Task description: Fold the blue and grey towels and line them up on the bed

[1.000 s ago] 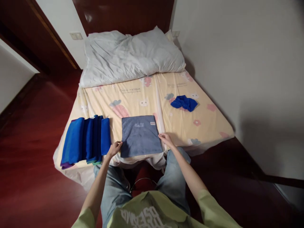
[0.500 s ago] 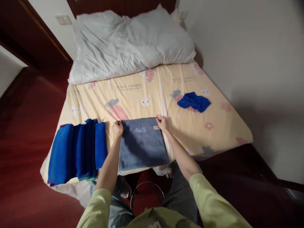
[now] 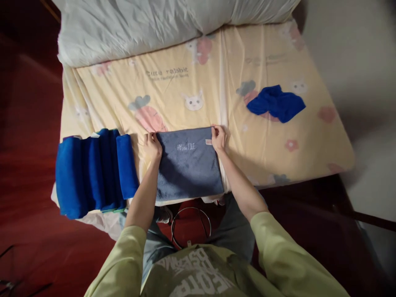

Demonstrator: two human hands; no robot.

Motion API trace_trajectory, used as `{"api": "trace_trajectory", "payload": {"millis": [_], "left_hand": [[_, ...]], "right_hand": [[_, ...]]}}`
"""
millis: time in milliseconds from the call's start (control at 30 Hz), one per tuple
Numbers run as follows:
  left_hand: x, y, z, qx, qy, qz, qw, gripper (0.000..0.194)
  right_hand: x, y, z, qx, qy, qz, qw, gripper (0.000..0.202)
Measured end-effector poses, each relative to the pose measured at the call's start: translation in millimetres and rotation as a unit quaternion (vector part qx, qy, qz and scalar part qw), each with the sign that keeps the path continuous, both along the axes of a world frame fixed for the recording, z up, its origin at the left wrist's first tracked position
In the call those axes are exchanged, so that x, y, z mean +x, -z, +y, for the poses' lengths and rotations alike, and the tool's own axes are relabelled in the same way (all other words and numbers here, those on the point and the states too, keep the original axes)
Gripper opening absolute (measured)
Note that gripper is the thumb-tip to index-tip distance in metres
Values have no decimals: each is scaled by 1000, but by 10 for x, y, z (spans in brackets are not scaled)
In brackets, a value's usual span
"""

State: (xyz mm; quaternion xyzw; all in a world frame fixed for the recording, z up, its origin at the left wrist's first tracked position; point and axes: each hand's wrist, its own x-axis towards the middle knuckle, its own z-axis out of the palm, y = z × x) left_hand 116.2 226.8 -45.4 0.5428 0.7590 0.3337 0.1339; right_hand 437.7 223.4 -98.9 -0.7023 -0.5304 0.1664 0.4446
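Note:
A grey towel (image 3: pixel 188 169) with white lettering and a small pale label lies flat at the near edge of the bed. My left hand (image 3: pixel 152 145) is closed on its far left corner, fingers curled. At the far right corner, beside the label, my right hand (image 3: pixel 218 137) pinches the towel's edge. Left of my left forearm, several folded blue towels (image 3: pixel 74 177) lie side by side in a row. A crumpled blue cloth (image 3: pixel 276 104) rests farther off to the right on the sheet.
The bed has a yellow sheet (image 3: pixel 173 99) printed with rabbits and carrots. A large pale pillow or quilt (image 3: pixel 133 33) lies across its far end. A white wall (image 3: pixel 349 57) stands to the right. Below the near edge is a round metal-rimmed stool (image 3: pixel 192 208) between my legs.
The view has tilted downward and come nearer, so the bed's far end has slipped partly out of sight. Both hands stay at the grey towel's far corners, and the towel still lies flat.

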Motion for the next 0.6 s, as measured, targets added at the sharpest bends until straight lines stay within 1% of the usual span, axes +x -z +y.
{"api": "trace_trajectory", "payload": {"millis": [100, 167, 400, 600], "left_hand": [[8, 42, 24, -3, -11, -4, 1000, 30], [12, 56, 30, -5, -7, -8, 1000, 32], [3, 70, 24, 14, 62, -21, 998, 28], [-45, 153, 57, 16, 66, -34, 997, 29]], "right_hand": [[-1, 4, -5, -1, 0, -7, 1000, 39], [-10, -10, -16, 1, -2, -17, 1000, 40], [-47, -108, -55, 3, -9, -88, 996, 39], [7, -38, -7, -15, -23, -64, 998, 44]]}}
